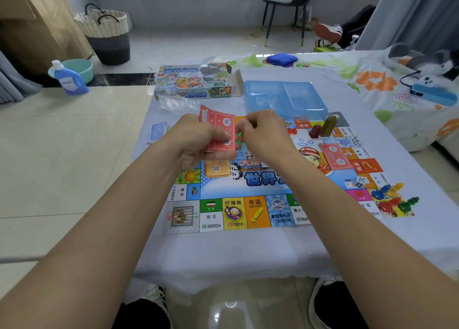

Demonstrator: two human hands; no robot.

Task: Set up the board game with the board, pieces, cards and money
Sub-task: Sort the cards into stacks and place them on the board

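The colourful game board (260,212) lies flat on the table. Above its far left part my left hand (196,140) grips a stack of red paper money (219,127). My right hand (265,135) pinches something at the stack's right edge, where a bit of green shows between the fingers. On the board lie an orange card pile (217,169), a second red money stack (335,158), a white die (360,181) and red and olive building pieces (323,128). Coloured pawns (392,199) cluster at the board's right corner. Blue notes (157,131) lie off the board at left.
The game box (196,82) lies open at the table's far left, a clear bag (173,103) in front of it. A blue plastic tray (285,97) sits behind the board. A blue device with a cable (432,94) lies at far right. Beyond the table are a basket, a chair and a detergent bottle.
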